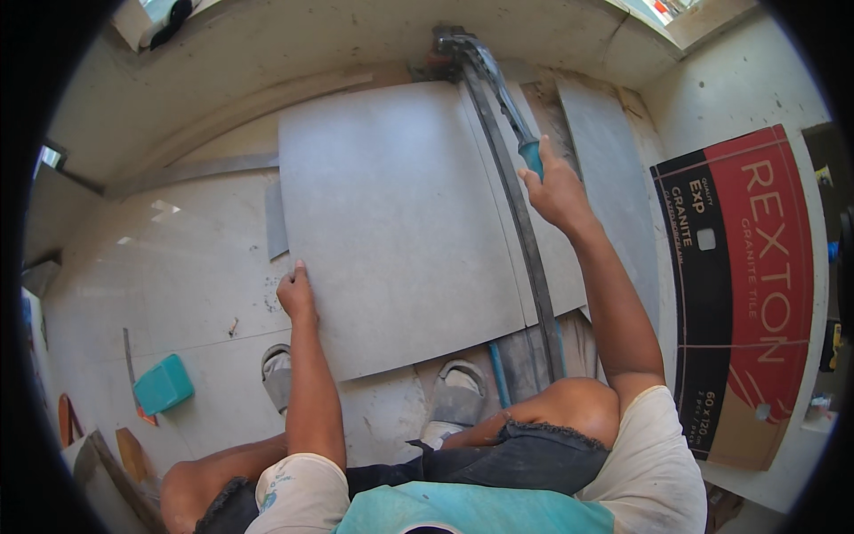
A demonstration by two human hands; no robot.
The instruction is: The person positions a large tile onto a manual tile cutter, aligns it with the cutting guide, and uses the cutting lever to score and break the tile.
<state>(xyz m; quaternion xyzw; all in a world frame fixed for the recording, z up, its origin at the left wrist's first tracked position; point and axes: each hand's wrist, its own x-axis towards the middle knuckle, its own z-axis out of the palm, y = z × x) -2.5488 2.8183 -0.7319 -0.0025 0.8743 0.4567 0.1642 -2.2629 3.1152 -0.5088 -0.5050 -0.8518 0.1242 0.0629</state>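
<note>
tile (400, 222), large and pale grey, is laid flat across the bed of a manual cutter, ahead of the person's feet. the cutter's dark rail (541, 303) is seen passing lengthwise over the tile's right part; a thin straight line is noted on the surface just left of it. the cutter's head is located at the far end, near the wall.

right hand (559, 191): fingers wrapped about the teal handle (532, 158) of the metal lever (494, 78), which is angled back from the head.

left hand (299, 295): placed at the tile's left edge, thumb extended along it; other fingers partly hidden, so whether the edge is pinched cannot be told.

surroundings: a small grey piece (277, 222) is observed beside the left edge. a longer grey slab (614, 169) is set right of the cutter. farther right, a red and black carton (747, 294) is bound with straps. a teal box (164, 383) is found on the floor (196, 276) at left.
</note>
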